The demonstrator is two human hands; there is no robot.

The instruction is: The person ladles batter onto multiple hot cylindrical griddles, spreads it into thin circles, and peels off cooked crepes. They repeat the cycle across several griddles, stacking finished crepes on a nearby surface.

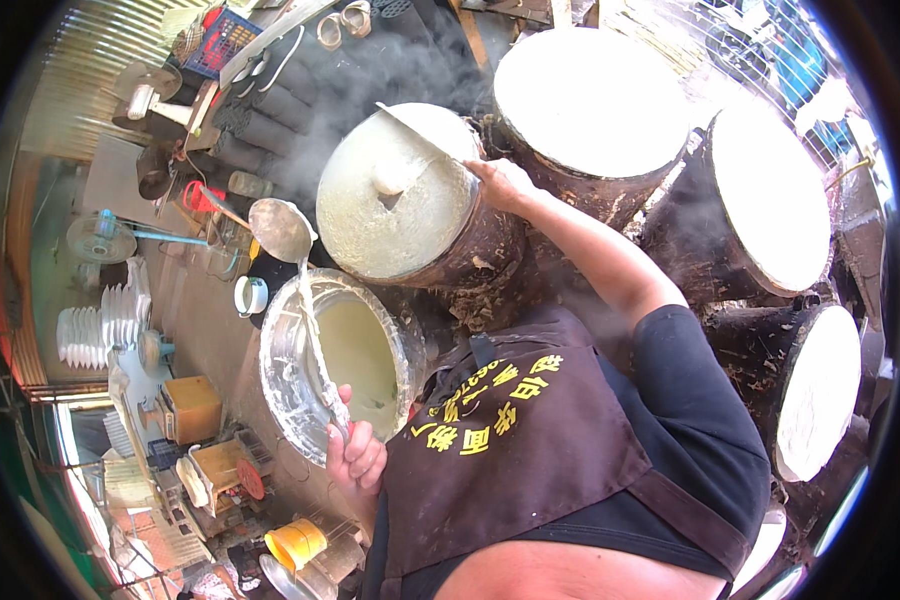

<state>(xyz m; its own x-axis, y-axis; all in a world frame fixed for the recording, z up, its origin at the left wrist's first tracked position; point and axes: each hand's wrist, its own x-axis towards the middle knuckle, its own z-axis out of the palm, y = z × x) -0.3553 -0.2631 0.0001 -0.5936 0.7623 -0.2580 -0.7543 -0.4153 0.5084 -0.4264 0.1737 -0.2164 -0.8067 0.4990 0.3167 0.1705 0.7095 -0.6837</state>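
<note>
My left hand (360,457) grips the batter-coated handle of a large metal ladle (281,229). The ladle's bowl is raised above the rim of a wide, smeared pot (277,405) of pale, thin batter (356,352). My right hand (502,184) is at the far side of a round drum-shaped steamer (480,240), its fingers on the near end of a long, thin, straight-edged piece (420,135). That piece slants over the drum's pale, coated top (367,232). A pale mound and a small dark triangular spot show at the top's middle; what they are is unclear.
Several drums stand around, among them one with a white top (592,97) and another at right (769,199). Steam drifts over dark cylinders (270,120). A white-and-teal container (251,295) is beside the pot. A yellow bucket (295,544) and fan (101,240) are farther off.
</note>
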